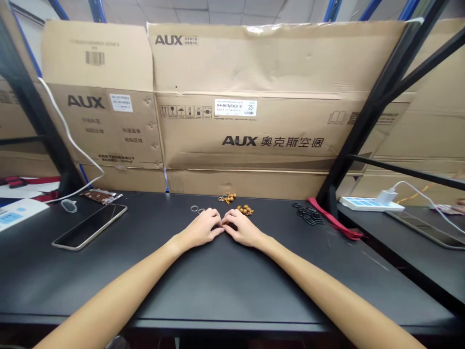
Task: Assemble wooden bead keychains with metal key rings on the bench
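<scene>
My left hand (204, 228) and my right hand (240, 228) meet above the middle of the dark table (203, 276), fingertips pinched together. Between them a sliver of something small and brownish shows, but the fingers hide its shape. Just behind my right hand lies a cluster of brown beaded pieces (246, 210). A second beaded bunch (229, 197) with a metal ring beside it sits farther back. Behind my left hand are thin metal rings (194, 209), one of them partly covered by the hand.
A phone (90, 227) lies at the left, near a brown packet (101, 196) and a white cable (72, 140). Black oval links (308, 214) and a red strap (336, 220) are at the right. Cardboard (240, 121) walls the back, beside a black frame post (363, 126).
</scene>
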Demonstrator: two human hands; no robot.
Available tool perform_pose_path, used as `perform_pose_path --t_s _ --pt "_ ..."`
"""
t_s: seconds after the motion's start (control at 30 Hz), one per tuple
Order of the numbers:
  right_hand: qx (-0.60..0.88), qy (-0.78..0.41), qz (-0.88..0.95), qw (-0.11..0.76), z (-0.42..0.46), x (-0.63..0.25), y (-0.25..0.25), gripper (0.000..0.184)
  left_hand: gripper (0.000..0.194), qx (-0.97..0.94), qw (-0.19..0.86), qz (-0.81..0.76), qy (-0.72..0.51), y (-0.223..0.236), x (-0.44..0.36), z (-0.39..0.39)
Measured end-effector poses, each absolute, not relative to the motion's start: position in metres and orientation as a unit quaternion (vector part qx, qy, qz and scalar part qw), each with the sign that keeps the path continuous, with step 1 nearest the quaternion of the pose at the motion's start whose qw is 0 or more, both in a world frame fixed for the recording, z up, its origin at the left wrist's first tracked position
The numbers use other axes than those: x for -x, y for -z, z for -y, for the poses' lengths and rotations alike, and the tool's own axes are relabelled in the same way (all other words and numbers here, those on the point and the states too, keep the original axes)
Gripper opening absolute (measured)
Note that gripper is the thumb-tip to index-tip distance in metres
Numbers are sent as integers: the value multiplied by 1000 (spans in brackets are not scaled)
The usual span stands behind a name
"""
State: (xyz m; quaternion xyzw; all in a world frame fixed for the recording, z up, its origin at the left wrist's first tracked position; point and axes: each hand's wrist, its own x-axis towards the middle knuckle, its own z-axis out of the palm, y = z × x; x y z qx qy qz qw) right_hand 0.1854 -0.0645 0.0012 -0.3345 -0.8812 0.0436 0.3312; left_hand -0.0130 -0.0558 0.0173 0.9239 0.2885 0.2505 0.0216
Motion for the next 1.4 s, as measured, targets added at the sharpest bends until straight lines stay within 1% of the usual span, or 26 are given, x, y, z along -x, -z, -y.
perform_pose_path --t_s 0.13,0.2,0.4,0.53,0.67,0.87,0.97,1.1,1.23,1.33,1.4 --pt "324 -51 885 330 66 -185 -3 11 17 -927 9 -284 -246 -17 14 53" --pt "324 -45 889 322 66 -185 -3 13 17 -926 10 -291 -239 -19 15 52" --pt "380 -21 869 315 62 -187 0 14 17 -930 11 -296 -218 -22 20 51" --pt "371 -55 868 325 63 -185 -2 14 11 -927 22 -294 -230 -20 20 51" --pt "365 -80 866 332 65 -182 -3 14 12 -924 26 -292 -246 -18 17 51" --pt "415 -32 846 333 61 -184 2 11 13 -923 34 -292 -248 -19 18 49" --pt "400 -48 850 339 62 -184 1 11 9 -922 36 -295 -249 -17 19 49" --pt "366 -76 862 341 65 -182 -1 11 12 -920 37 -296 -255 -17 17 51" --pt "407 -45 849 335 62 -183 2 10 17 -917 50 -293 -266 -19 16 50" --pt "434 -28 835 338 59 -184 4 10 14 -915 57 -294 -269 -21 18 50" --pt "420 -38 840 342 60 -184 3 10 12 -916 58 -296 -266 -20 19 50"
